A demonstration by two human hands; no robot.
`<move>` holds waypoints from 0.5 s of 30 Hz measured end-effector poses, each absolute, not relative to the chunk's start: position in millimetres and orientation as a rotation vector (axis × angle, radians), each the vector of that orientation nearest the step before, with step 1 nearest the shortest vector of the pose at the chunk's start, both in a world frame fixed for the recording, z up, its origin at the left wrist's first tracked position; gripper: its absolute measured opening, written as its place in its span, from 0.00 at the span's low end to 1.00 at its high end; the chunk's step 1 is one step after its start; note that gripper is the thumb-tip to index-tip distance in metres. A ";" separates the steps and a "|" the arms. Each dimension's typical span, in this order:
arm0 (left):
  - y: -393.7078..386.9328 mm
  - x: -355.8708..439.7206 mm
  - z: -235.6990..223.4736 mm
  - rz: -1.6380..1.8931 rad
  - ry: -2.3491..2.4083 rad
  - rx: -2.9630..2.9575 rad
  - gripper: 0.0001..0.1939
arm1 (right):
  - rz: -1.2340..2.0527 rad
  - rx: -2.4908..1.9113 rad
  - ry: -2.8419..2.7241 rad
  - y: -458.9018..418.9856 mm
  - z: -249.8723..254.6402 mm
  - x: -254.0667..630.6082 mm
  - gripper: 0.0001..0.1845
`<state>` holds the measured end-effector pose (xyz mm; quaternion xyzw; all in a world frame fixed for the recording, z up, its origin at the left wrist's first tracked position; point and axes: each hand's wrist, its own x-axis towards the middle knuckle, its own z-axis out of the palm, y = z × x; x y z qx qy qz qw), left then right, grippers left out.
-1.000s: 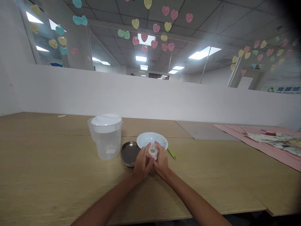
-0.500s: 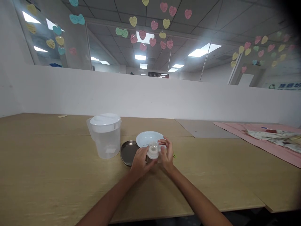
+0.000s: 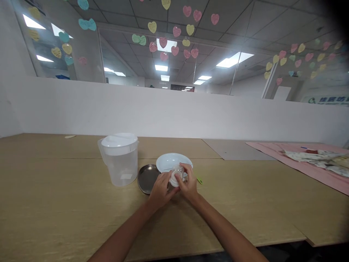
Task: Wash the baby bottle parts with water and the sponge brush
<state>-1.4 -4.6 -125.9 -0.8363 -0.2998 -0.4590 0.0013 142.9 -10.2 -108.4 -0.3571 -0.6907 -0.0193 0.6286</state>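
Note:
Between both hands is what looks like a baby bottle (image 3: 174,179), with a white collar and a clear domed top tilted toward the right. My left hand (image 3: 161,189) is wrapped round its left side and hides most of the lower part. The fingers and thumb of my right hand (image 3: 189,182) close on the top and collar from the right. Just behind the hands lies a pale blue-white plate (image 3: 174,158). A dark metal tray (image 3: 147,178) sits beside my left hand, partly covered by it.
A clear plastic pitcher (image 3: 122,167) with a white lid stands left of the tray. Right of my right hand lies a small green item (image 3: 200,180). Farther right, a pink cloth (image 3: 272,153) bears fabric pieces. A white wall (image 3: 174,112) rises behind the table.
My right hand's fingers, spread beside the bottle before, have closed on its top and collar. The bottle has tipped slightly. The view has shifted a little.

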 end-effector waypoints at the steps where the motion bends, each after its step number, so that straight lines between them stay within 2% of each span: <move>1: -5.1 -1.3 -125.3 -1.431 -0.961 -2.630 0.27 | -0.075 -0.802 -1.578 -10.5 -109.3 143.0 0.19; 7: -9.3 0.5 -122.7 -1.417 -1.031 -2.646 0.31 | -0.220 -0.661 -1.361 -7.0 -112.7 145.8 0.23; 11: -11.3 1.0 -120.9 -1.393 -1.036 -2.619 0.32 | -0.065 -0.814 -1.203 2.1 -105.1 152.5 0.23; 15: -12.1 0.8 -119.3 -1.382 -1.035 -2.597 0.31 | 0.165 -0.963 -1.411 15.3 -103.0 164.5 0.20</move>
